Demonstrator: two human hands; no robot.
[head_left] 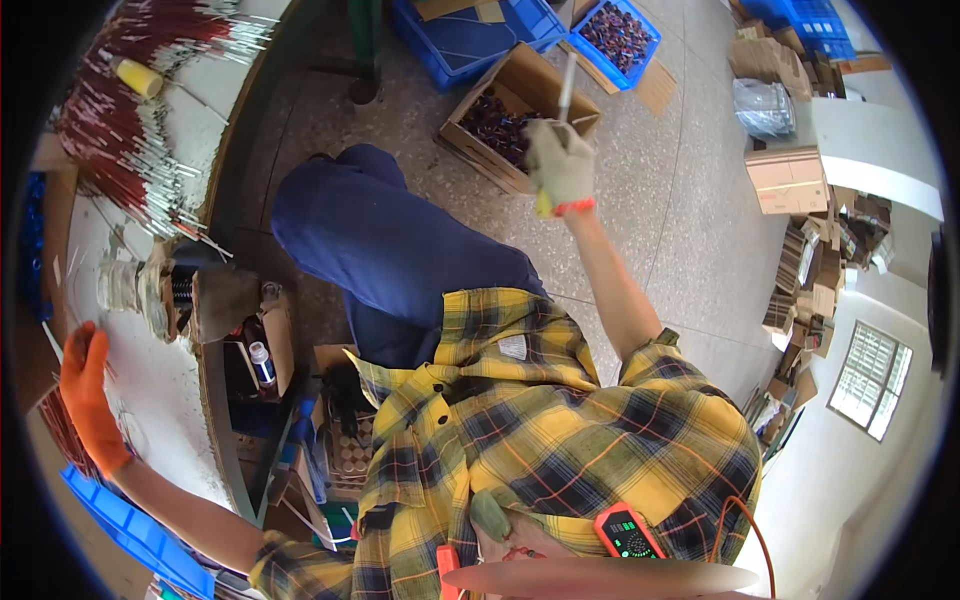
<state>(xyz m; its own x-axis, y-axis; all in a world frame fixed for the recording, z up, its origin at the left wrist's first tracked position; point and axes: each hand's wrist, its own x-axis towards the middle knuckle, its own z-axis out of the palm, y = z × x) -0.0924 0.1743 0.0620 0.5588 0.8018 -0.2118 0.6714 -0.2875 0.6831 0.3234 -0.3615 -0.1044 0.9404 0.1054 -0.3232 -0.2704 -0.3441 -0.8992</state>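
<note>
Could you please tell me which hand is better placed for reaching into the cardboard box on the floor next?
Probably the right hand: in this view it overlaps the cardboard box, though it grips a thin pale rod. The left hand is well away, by the white-topped workbench.

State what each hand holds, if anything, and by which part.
The right hand grips a pale rod by the part nearer the person. Whether the left hand holds the thin white stick beside it cannot be told.
</note>
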